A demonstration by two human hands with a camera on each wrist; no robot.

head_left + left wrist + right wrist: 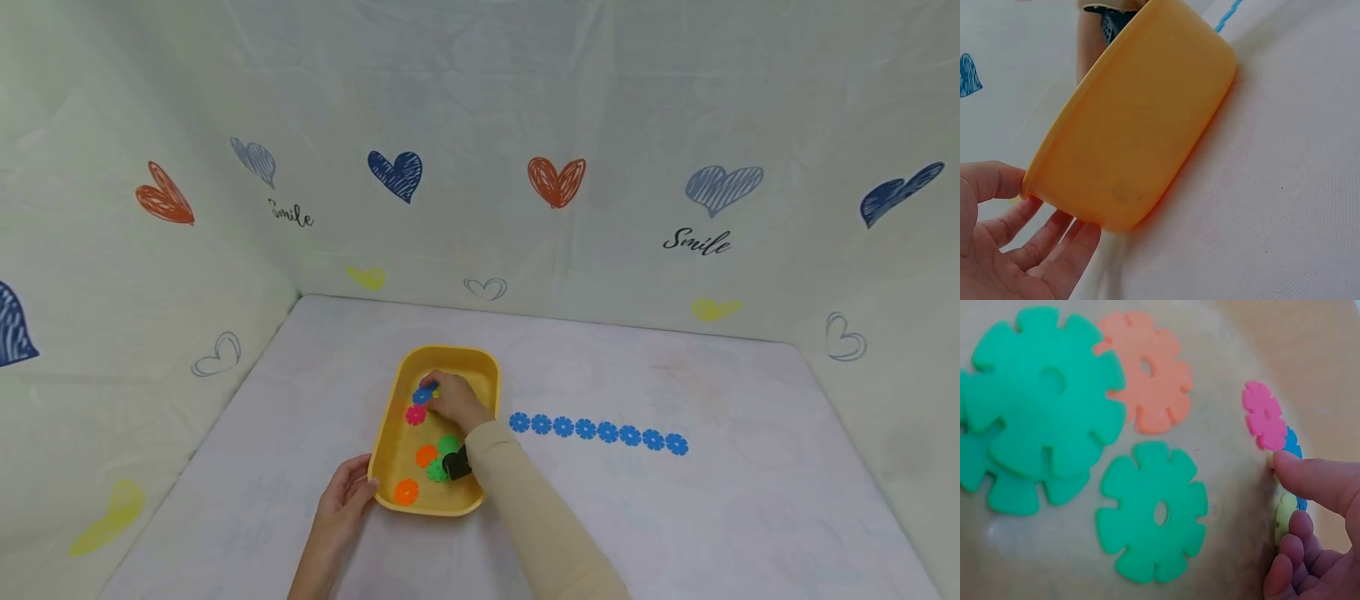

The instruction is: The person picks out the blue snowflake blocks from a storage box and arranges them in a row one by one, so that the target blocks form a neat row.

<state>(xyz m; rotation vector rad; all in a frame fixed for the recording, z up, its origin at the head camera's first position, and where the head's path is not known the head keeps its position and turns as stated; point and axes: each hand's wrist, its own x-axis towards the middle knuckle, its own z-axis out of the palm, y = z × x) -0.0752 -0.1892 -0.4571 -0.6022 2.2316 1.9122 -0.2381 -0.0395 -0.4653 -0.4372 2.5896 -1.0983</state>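
Note:
My left hand (343,500) holds the near left corner of a yellow plastic tray (386,417); in the left wrist view the thumb is at the rim and the fingers lie along the outer wall. Inside the tray's far part, my right hand (455,402) reaches down with bent fingers among notched flower-shaped discs. A blue disc (422,397) and a pink disc (416,415) lie at its fingertips. The right wrist view shows a pale yellow disc (1285,515) beside the thumb; I cannot tell whether a disc is pinched there.
Green discs (1152,512) and orange discs (407,492) lie nearer in the tray. Right of it, a row of several blue discs (586,429) runs across the white table (720,517). A heart-printed cloth (480,100) hangs behind and at the sides.

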